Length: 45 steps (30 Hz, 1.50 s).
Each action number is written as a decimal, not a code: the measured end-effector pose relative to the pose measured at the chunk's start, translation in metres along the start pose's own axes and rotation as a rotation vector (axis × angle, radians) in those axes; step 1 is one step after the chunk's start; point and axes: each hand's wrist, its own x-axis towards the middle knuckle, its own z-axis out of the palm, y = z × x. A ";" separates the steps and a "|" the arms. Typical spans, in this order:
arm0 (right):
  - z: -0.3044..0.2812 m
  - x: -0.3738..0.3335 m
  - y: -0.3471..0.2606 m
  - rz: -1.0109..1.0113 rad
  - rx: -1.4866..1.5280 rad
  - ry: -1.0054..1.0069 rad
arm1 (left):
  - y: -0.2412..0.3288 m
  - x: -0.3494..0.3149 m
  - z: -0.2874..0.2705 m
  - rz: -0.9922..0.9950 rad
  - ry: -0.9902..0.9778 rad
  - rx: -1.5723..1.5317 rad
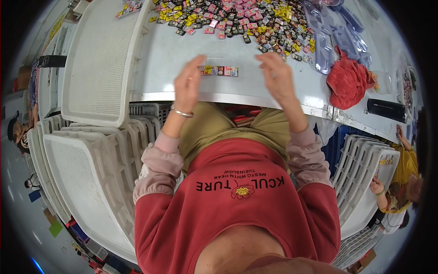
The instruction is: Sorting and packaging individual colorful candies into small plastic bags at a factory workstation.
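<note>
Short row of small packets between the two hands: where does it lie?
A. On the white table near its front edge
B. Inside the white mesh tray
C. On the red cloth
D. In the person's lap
A: the row of small packets lies on the white table, between the left hand and the right hand.

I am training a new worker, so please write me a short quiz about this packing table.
1. True or false: the left hand holds the red cloth.
2. What lies on the table between the two hands? A) a short row of small packets B) scissors C) a cup
3. What is worn on the left wrist?

Key
1. False: the cloth lies alone, beyond the right hand.
2. A
3. A thin silver bangle.
</note>
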 end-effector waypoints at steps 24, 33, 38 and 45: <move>-0.016 0.006 0.043 0.360 0.367 0.035 | -0.010 0.014 -0.041 0.160 0.247 0.501; 0.052 0.033 -0.045 -0.063 0.187 -0.003 | 0.016 0.017 0.023 -0.331 0.157 -0.303; 0.051 0.032 -0.040 -0.054 0.338 -0.055 | 0.005 0.028 0.012 -0.464 0.096 -0.634; 0.045 0.054 -0.035 0.465 0.736 -0.426 | 0.006 0.039 0.010 -0.404 0.028 -0.369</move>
